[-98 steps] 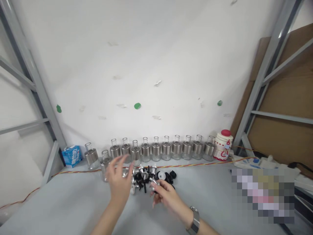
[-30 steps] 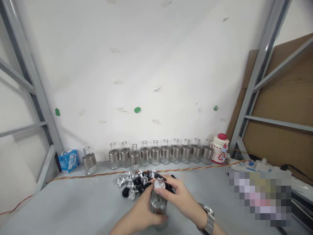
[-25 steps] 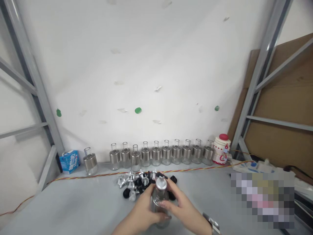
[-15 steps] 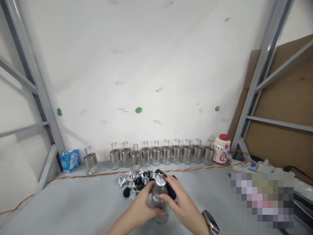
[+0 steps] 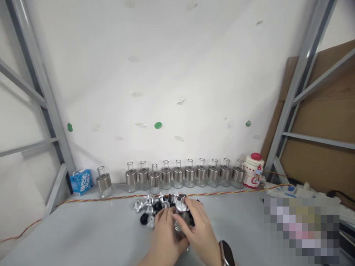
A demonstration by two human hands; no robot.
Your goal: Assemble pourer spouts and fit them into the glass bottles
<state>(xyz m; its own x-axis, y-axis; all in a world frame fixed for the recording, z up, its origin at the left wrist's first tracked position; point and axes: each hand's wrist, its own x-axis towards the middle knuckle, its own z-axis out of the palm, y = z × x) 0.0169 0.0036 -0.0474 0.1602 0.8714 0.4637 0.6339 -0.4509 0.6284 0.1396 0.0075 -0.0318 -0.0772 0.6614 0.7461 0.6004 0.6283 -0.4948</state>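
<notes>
A clear glass bottle (image 5: 181, 220) with a silver pourer cap (image 5: 181, 204) on its neck stands in front of me. My left hand (image 5: 167, 232) is closed around the bottle's body from the left and covers much of it. From the right, my right hand (image 5: 198, 227) grips the cap and upper bottle, fingers at the cap's far side and thumb across the shoulder. Just behind both hands lies a pile of loose silver, clear and black caps and stoppers (image 5: 149, 209), partly hidden by the hands and bottle.
Along the wall stands a row of several open glass bottles with metal bands (image 5: 178, 173), and one more bottle (image 5: 104, 183) apart at left. A blue carton (image 5: 80, 182), a red-lidded jar (image 5: 253, 170) and a twisted red-yellow wire (image 5: 216, 192) lie nearby. A blurred patch (image 5: 302, 229) covers the right.
My left hand has shifted its grip, its fingers now wrapped higher and over the front of the bottle. The right hand stays at the cap. The view has moved slightly.
</notes>
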